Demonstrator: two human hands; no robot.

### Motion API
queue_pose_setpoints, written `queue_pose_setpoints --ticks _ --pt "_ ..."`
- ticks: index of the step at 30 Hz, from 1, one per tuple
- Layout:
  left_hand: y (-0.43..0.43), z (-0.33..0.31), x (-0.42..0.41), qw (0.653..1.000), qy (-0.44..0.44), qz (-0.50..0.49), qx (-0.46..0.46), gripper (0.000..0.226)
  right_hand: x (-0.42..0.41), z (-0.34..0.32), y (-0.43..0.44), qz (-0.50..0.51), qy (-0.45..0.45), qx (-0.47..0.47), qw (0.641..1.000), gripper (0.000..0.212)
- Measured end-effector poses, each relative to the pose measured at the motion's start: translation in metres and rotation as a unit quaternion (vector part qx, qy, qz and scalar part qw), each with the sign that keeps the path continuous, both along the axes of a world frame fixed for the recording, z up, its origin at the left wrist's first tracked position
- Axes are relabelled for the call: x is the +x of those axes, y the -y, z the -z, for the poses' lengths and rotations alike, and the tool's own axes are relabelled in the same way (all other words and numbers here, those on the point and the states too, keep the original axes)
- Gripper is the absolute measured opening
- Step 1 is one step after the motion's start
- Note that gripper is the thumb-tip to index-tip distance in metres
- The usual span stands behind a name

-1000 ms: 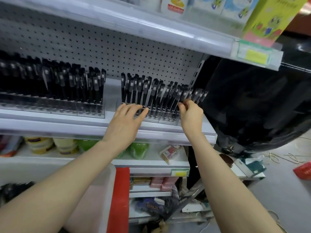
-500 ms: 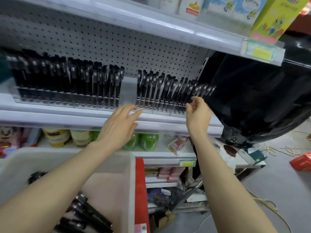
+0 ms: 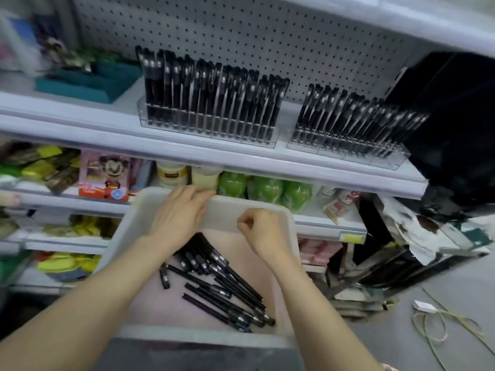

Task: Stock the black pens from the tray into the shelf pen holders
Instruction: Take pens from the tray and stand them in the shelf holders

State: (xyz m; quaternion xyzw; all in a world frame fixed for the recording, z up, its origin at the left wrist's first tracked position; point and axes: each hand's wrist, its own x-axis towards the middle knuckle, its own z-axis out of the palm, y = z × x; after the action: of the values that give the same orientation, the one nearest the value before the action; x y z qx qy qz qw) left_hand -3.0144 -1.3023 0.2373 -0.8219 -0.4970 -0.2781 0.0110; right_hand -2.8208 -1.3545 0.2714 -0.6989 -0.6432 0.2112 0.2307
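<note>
A white plastic tray (image 3: 265, 210) sits below me with several loose black pens (image 3: 222, 287) on its pinkish floor. My left hand (image 3: 179, 215) hovers over the tray's far side with straight, relaxed fingers and holds nothing. My right hand (image 3: 261, 231) is beside it with curled fingers, thumb against the forefinger, and I see no pen in it. On the shelf above stand two clear pen holders, a left holder (image 3: 209, 129) and a right holder (image 3: 348, 148), both packed with upright black pens.
A teal bin (image 3: 88, 84) sits on the shelf left of the holders. Green bottles (image 3: 267, 188) and packaged goods fill the lower shelves. A black bag (image 3: 455, 129) bulges at the right. Cables (image 3: 439, 322) lie on the grey floor.
Both hands dropped from the right pen holder on the shelf down to the tray. My view tilted down, so the tray and its pens now fill the foreground.
</note>
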Motion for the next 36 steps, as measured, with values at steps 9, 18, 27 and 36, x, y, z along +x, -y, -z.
queue_pose_setpoints --ticks 9,18,27,36 --pt "0.007 0.009 0.001 0.997 0.074 0.022 0.022 0.047 -0.02 0.043 0.013 -0.047 0.04 -0.148 0.987 0.02" --pt "0.007 0.01 0.003 0.998 0.053 0.009 0.016 0.051 -0.013 0.04 0.01 -0.01 0.05 -0.09 0.995 0.01" --pt "0.013 -0.004 0.017 0.998 0.042 0.044 0.02 0.03 0.005 -0.002 0.002 0.093 -0.27 0.045 0.957 0.016" --pt "-0.011 -0.044 0.081 0.994 -0.019 0.071 0.078 0.024 0.054 -0.057 -0.016 0.129 -0.54 0.122 0.823 0.005"
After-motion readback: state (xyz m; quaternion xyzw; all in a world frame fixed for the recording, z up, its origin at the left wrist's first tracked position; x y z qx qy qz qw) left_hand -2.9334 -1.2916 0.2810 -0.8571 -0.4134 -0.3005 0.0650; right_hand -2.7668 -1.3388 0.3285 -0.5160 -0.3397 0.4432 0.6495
